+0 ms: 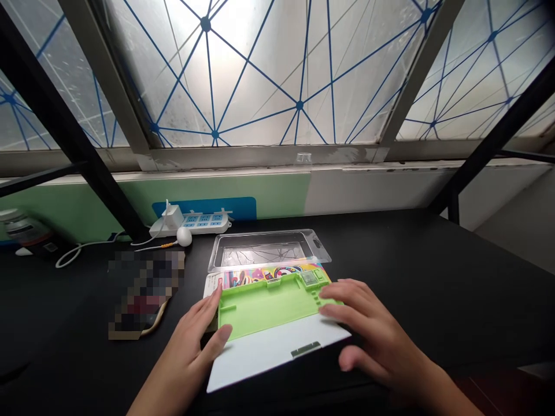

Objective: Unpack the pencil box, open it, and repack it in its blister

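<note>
Head view's up on my screen. Where's the green case (264,309) sitting?

Right between the left hand (195,329) and right hand (377,326), near side of the clear plastic tray (260,252). I've got its long axis running left to right, a bit slanted, right end farther off. White flap (273,355) folds out my way.

Which hand's nearer?

Both are at it tbh. Left looks gripped on the left end, thumb over the corner. Right's loosely open, fingers over the right end, thumb off; I can't tell how firmly they're touching.
</note>
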Demonstrator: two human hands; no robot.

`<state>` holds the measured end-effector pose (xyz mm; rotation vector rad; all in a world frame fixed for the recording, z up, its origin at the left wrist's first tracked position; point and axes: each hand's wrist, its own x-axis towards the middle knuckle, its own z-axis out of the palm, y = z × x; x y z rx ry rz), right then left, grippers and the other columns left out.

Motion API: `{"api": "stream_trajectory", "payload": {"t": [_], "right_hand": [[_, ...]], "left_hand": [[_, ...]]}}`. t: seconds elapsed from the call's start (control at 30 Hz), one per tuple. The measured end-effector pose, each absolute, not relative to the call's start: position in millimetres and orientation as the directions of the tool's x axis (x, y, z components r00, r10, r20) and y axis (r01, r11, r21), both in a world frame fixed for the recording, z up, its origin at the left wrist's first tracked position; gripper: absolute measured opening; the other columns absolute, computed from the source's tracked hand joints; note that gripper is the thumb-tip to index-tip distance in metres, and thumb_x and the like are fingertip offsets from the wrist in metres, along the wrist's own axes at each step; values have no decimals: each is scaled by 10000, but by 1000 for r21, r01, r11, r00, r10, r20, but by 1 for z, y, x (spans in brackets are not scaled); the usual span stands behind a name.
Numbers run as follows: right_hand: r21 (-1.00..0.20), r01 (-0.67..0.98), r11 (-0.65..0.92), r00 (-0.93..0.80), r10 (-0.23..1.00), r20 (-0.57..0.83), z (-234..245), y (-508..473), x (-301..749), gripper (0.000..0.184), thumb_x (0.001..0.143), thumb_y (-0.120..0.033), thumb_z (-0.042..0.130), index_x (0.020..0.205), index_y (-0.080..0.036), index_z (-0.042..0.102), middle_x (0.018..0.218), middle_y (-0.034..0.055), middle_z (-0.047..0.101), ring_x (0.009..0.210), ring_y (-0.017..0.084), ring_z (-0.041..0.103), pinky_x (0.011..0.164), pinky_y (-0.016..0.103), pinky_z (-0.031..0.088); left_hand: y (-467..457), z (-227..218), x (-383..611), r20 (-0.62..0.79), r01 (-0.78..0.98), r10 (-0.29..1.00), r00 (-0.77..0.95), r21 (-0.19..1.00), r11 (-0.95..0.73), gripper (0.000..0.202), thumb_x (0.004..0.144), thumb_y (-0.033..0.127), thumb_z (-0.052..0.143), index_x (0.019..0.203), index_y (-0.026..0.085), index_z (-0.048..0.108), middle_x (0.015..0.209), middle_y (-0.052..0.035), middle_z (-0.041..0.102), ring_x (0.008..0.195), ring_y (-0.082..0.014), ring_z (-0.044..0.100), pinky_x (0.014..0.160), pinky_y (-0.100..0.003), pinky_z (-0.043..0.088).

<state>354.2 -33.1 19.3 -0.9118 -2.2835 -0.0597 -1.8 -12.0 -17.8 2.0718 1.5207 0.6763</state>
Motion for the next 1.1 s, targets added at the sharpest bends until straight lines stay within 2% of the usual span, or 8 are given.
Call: {"api": "stream_trajectory", "payload": {"t": [0.13,0.23,0.3,0.53,0.7,0.87,1.0,1.1], "right_hand": [[-388,747,540,-446,840,310,-4,-38,385,917,816,-570,778,1589,-324,350,1629,142,403,1440,370,449,1098,506,473],[-489,771,407,-391,909,140,-10,-42,387,1129,802,-431,824,1651,-339,85,1696,107,264,1524,355,312,1216,557,324],[-535,761,366,-371,923,104,-9,-42,385,1139,818,-427,808,1649,-338,34,1706,85,226,1543,343,265,1247,564,256],[-702,687,190,-230,972,37,-4,-39,384,635,1019,-530,488,1606,-363,313,1673,22,318,1524,339,316,1227,567,306],[-745,651,144,-174,984,38,1,-40,378,639,1027,-538,467,1611,-343,299,1650,31,381,1487,309,400,1209,523,363],[-715,686,137,-142,988,53,1,-40,376,621,1007,-543,509,1571,-310,395,1581,71,494,1426,314,487,1163,510,434],[-664,726,179,-129,984,125,-2,-40,375,556,1009,-508,517,1518,-289,482,1502,96,580,1369,325,547,1127,536,471],[-660,726,194,-92,978,186,-7,-39,372,525,1004,-475,538,1474,-242,536,1447,124,628,1312,328,604,1093,535,512]], "left_hand": [[-9,-23,-3,145,743,953,264,599,-297,670,1010,554,468,1601,263,341,1576,-100,495,1431,-345,484,1120,-531,459],[-8,-29,-5,174,751,948,267,579,-317,668,1010,544,475,1603,268,339,1575,-90,498,1435,-335,482,1118,-512,465],[-8,-31,-6,191,750,946,261,578,-323,658,1017,533,463,1603,258,343,1579,-88,493,1440,-324,477,1128,-503,455],[-13,-28,-7,151,688,963,222,676,-264,583,1059,525,363,1580,266,399,1610,-55,451,1479,-287,423,1191,-482,365],[-17,-25,-7,128,636,975,182,741,-216,600,1066,561,291,1589,281,377,1641,-42,397,1509,-295,366,1223,-533,277],[-20,-27,-10,167,612,962,215,745,-266,679,1038,659,240,1588,289,385,1650,-43,380,1518,-324,341,1233,-536,252],[-18,-32,-15,193,587,947,258,747,-312,910,925,833,172,1617,264,330,1666,-70,340,1516,-370,326,1217,-530,297],[-15,-27,-11,184,593,956,231,752,-288,926,920,830,316,1653,282,179,1593,-92,467,1445,-384,450,1152,-520,423]]}}
